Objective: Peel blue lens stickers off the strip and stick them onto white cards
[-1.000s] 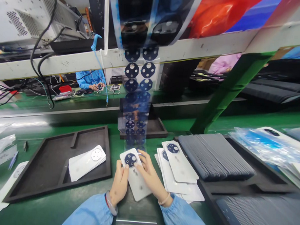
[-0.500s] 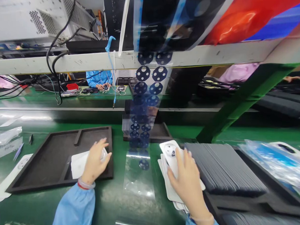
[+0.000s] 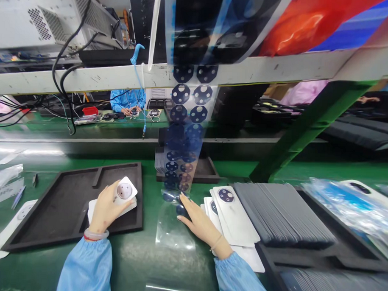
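My left hand [image 3: 107, 204] grips a white phone back cover [image 3: 132, 188] with a round camera area, holding it over another white cover [image 3: 91, 207] in the black tray [image 3: 61, 200]. My right hand [image 3: 200, 222] reaches across to a hanging clear film strip [image 3: 175, 229] carrying rows of dark round camera-lens stickers [image 3: 181, 94]. Its fingers are stretched, thumb apart, with one dark sticker [image 3: 180, 210] partly showing between them. Beside that wrist lies a fanned pile of white phone back covers [image 3: 236, 219], the top one bearing a dark camera sticker.
Dense rows of grey sheets [image 3: 283, 212] fill a black tray at the right. Plastic bags [image 3: 347, 206] lie beyond it. A green post [image 3: 309, 132] and a white shelf beam [image 3: 113, 77] cross ahead. A co-worker in blue [image 3: 127, 101] sits across the line.
My right hand has let go of the top white cover on the pile and moved left to the film strip. My left hand has tilted up a white cover, showing its camera area.
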Available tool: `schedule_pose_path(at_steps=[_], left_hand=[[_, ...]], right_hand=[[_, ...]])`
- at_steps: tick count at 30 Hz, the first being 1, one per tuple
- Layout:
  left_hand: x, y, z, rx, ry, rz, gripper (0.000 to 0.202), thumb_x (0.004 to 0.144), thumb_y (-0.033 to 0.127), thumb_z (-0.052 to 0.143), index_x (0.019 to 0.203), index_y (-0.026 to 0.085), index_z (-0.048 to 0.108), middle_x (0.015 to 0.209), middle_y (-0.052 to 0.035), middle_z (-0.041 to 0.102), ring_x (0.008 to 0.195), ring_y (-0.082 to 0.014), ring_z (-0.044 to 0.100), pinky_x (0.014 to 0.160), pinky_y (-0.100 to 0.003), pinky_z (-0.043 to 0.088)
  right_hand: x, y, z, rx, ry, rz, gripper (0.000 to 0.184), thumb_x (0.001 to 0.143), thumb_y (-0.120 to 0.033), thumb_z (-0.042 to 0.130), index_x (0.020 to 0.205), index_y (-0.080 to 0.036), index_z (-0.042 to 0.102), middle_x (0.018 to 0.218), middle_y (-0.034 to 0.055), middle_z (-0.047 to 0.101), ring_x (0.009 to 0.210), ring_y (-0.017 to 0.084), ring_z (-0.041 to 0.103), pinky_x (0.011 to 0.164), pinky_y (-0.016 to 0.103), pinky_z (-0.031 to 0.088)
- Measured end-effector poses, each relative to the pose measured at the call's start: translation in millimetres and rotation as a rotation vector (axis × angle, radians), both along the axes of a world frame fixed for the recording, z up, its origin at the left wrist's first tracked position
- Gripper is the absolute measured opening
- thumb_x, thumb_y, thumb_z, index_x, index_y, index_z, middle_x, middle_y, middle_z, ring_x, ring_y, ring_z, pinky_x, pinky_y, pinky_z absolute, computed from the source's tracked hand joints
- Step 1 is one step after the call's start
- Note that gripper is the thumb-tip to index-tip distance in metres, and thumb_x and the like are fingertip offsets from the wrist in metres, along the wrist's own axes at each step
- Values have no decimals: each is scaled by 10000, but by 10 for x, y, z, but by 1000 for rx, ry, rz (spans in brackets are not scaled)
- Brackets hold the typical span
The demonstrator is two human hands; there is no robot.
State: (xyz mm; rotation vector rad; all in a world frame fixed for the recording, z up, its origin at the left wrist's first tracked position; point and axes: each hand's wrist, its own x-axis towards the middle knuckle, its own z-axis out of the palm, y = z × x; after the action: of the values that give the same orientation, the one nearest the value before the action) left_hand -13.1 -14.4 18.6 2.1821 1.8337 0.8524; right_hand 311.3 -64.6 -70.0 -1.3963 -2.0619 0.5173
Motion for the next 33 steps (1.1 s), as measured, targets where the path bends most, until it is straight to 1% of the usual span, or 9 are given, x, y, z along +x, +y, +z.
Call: schedule_pose_path(at_steps=[3, 5, 9, 13, 16, 20, 25, 27, 33], left_hand=[[259, -205, 47, 235, -353, 25, 758, 707, 552, 718, 1336, 225, 449, 1248, -107, 598, 1149, -329, 565, 1023, -473, 434], [483, -369, 11, 214, -648, -183, 746, 734, 639, 659, 1331, 243, 447, 1134, -82, 620, 998, -286, 609, 904, -430, 503], [917, -604, -164, -260, -1044, -537, 704, 761, 710, 583, 1248, 203, 537, 1022, -86, 648, 746, -196, 600, 744, -357, 514], [1160, -645, -341, -657, -1299, -352, 559, 864, 637, 504, 1111, 147, 615, 922, -81, 673, 689, -155, 587, 793, -341, 483], [1209, -620, -411, -746, -1340, -219, 562, 838, 651, 536, 1035, 135, 640, 867, -68, 684, 668, -142, 582, 776, -310, 463], [1205, -600, -451, -699, -1322, -188, 552, 806, 670, 570, 998, 155, 617, 793, -11, 637, 609, -108, 536, 735, -292, 485], [1194, -601, -473, -700, -1222, -130, 547, 727, 696, 647, 864, 181, 524, 686, 65, 488, 496, -55, 376, 475, -188, 376], [1203, -601, -479, -732, -1151, -170, 525, 705, 634, 719, 840, 179, 496, 669, 63, 492, 537, -62, 438, 494, -176, 350], [1278, -661, -526, -657, -971, -234, 463, 783, 538, 697, 999, 196, 471, 820, -7, 632, 722, -154, 601, 646, -256, 449]], right_hand=[[-10, -37, -48, 0, 88, -27, 579, 905, -278, 584, 1453, -199, 416, 1476, 141, 462, 1362, 279, 443, 1119, 517, 387], [-35, -56, -52, 4, 138, -48, 553, 891, -261, 595, 1423, -210, 452, 1447, 129, 504, 1336, 276, 479, 1104, 512, 410], [-115, -83, 38, 17, 157, -112, 426, 840, -186, 612, 1261, -224, 563, 1268, 104, 636, 1157, 283, 612, 986, 500, 495], [-196, -157, 231, 16, 126, -106, 203, 813, -96, 556, 971, -219, 596, 1071, 70, 644, 968, 252, 631, 847, 426, 513], [-206, -218, 377, -58, 177, -31, 153, 744, -80, 599, 775, -218, 542, 935, 35, 602, 862, 222, 608, 810, 390, 503], [-133, -243, 546, -249, 450, 88, 227, 731, -208, 709, 674, -223, 490, 733, -22, 575, 762, 193, 595, 850, 400, 487], [-101, -240, 681, -336, 994, -155, 348, 712, -381, 795, 936, -238, 570, 720, -43, 595, 718, 156, 587, 707, 292, 483], [-142, -250, 691, -334, 1109, -217, 432, 688, -414, 817, 1027, -234, 618, 717, -39, 603, 697, 146, 579, 685, 276, 483], [-326, -289, 608, -380, 1168, -354, 384, 612, -476, 854, 830, -189, 722, 757, 25, 681, 731, 171, 614, 696, 286, 499]])
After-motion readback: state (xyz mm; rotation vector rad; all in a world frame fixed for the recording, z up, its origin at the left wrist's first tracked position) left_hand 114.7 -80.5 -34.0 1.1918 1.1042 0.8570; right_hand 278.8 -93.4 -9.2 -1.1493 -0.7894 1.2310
